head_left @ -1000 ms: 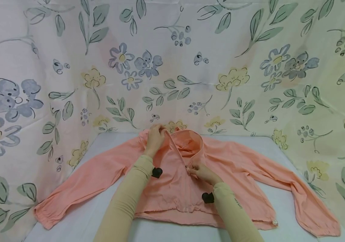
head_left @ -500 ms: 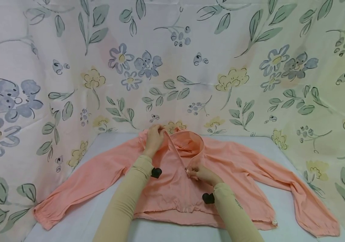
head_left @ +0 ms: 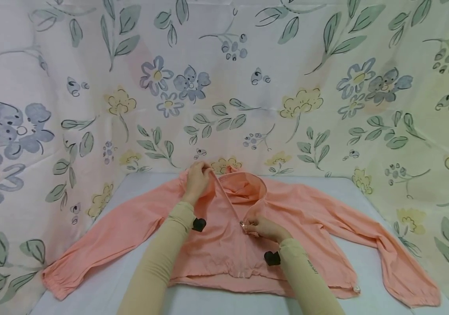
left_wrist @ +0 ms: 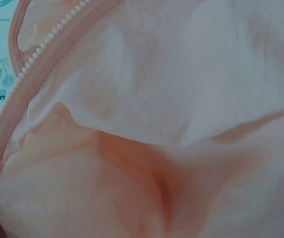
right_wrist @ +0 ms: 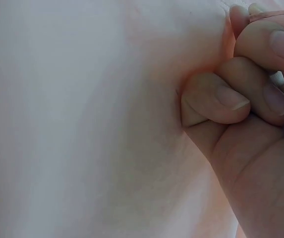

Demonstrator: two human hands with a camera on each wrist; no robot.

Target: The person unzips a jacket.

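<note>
jacket (head_left: 218, 245): likely light, limp | left fingers (head_left: 205, 166) pinch collar (head_left: 216, 187) | right fingers (right_wrist: 216, 96) pinch zip pull (head_left: 242, 223) | best grip: these two

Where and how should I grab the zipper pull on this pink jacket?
Probably pinch the zipper pull by its right end, coming from the right: it's small, sits at the bottom of the neck opening, and the right hand pinches there. The left hand holds the toothed edge running down to it.

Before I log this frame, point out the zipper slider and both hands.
Zipper slider (head_left: 242, 224), head view, shiny metal body.
Right hand (head_left: 264, 228), head view, back of hand.
Left hand (head_left: 197, 181), head view, back of hand.
</note>
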